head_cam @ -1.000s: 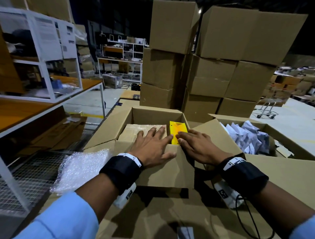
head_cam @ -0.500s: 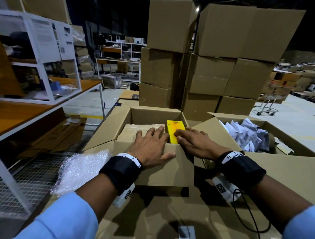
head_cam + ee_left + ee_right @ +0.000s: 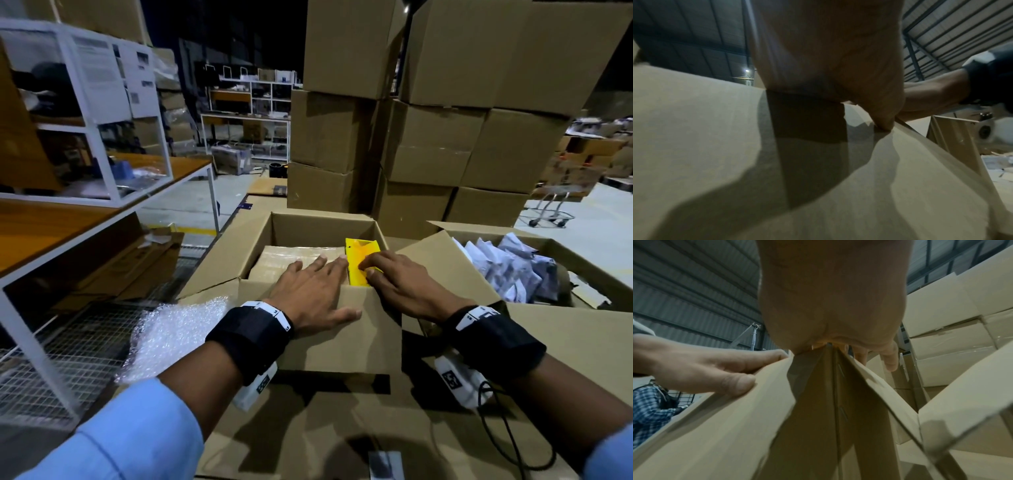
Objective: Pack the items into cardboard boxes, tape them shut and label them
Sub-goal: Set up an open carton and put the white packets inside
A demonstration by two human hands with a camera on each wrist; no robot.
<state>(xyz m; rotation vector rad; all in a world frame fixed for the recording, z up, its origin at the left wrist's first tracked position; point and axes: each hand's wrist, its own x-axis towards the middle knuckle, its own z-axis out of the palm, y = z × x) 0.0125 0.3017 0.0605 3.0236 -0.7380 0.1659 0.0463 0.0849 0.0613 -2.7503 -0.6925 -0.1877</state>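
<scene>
An open cardboard box (image 3: 322, 226) stands in front of me with a brown wrapped parcel (image 3: 294, 255) inside. A yellow packet (image 3: 358, 250) stands on edge in the gap between the parcel and the box's right wall. My left hand (image 3: 318, 274) lies flat, fingers straight, over the near wall and onto the parcel; the left wrist view shows its thumb (image 3: 884, 123) on the cardboard. My right hand (image 3: 376, 270) reaches in over the right corner, with its fingertips curled on the yellow packet. The right wrist view shows only the palm (image 3: 832, 296) above the box corner.
A second open box (image 3: 582, 274) of white packets (image 3: 507, 267) sits at the right. Bubble wrap (image 3: 171, 335) lies at the left. Stacked cartons (image 3: 428, 137) rise behind. A wooden-topped white table (image 3: 68, 219) stands at the left, and flat cardboard (image 3: 308, 428) lies below my arms.
My right hand's fingers have gone from straight to curled on the yellow packet. The left hand has stayed flat on the parcel and box wall.
</scene>
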